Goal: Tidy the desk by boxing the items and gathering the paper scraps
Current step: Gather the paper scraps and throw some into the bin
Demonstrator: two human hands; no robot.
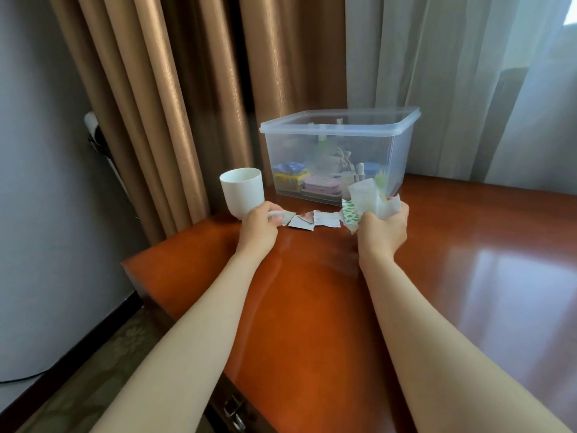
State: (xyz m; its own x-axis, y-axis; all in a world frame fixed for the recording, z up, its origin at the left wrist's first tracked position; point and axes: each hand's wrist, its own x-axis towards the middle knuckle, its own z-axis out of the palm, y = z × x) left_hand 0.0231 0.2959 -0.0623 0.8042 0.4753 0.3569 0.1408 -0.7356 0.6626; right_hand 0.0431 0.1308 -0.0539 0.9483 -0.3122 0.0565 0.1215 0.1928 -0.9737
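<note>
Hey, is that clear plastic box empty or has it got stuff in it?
Not empty: the clear box holds packets and a pink case, visible through its wall.

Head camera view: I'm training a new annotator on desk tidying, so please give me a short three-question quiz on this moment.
1. True or false: the white cup stands inside the clear box.
2. What lies on the desk between the left hand and the right hand? A) torn paper scraps B) a pen C) a key
3. Fill in: the crumpled bundle of scraps is gripped by the ___ hand.

Key: 1 false, it stands on the desk left of the box; 2 A; 3 right.
</note>
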